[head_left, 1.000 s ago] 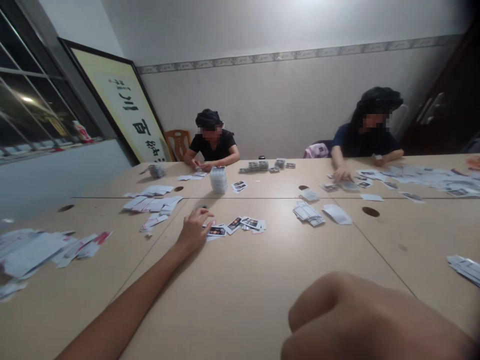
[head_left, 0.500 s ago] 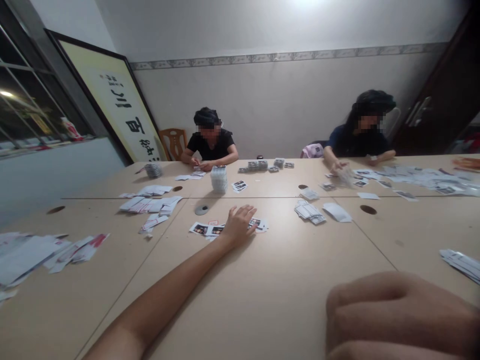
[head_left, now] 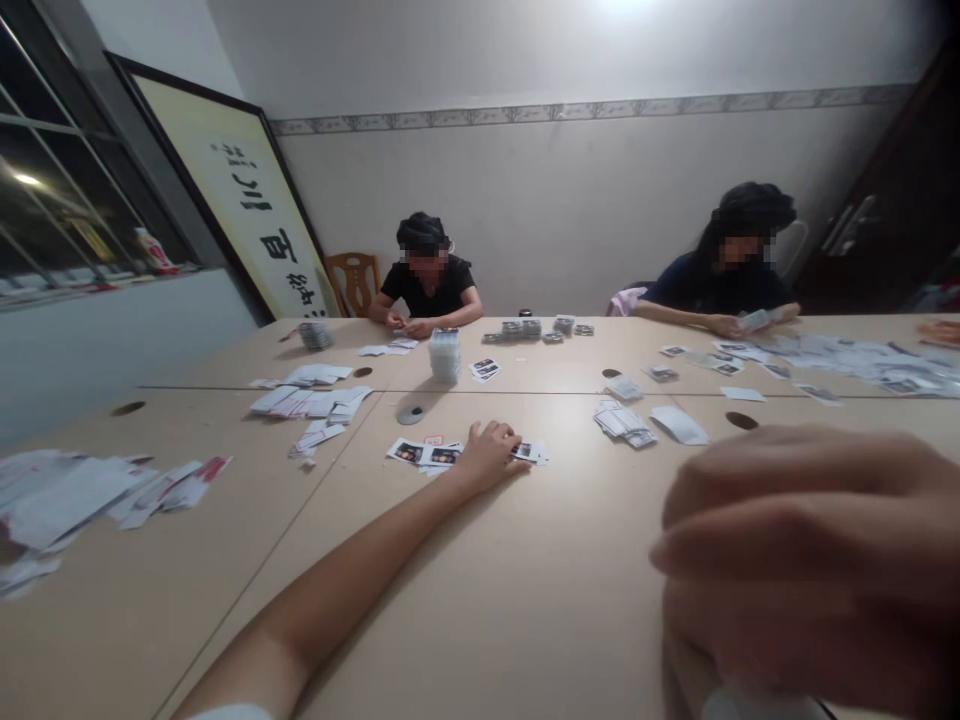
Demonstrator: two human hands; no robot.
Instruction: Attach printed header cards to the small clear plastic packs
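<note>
My left hand (head_left: 491, 460) rests palm down on a row of photo cards (head_left: 442, 456) in the middle of the table, its fingers slightly bent and apart. The cards show on both sides of the hand. My right hand (head_left: 810, 560) looms large and blurred at the lower right, close to the camera, with its fingers curled together. Something whitish shows below it at the bottom edge, too little to identify; what the fingers hold is hidden.
Beyond the cards stand a tall stack of packs (head_left: 445, 358) and some loose cards (head_left: 485, 370). White slips (head_left: 307, 403) lie to the left, small packets (head_left: 624, 422) to the right. Two people sit across the table (head_left: 555, 480); the right one (head_left: 720, 290) holds a packet.
My right hand has risen in the view and shows more fully. My left fingers are more bent over the cards. The person at right has drawn a clear packet toward the body.
</note>
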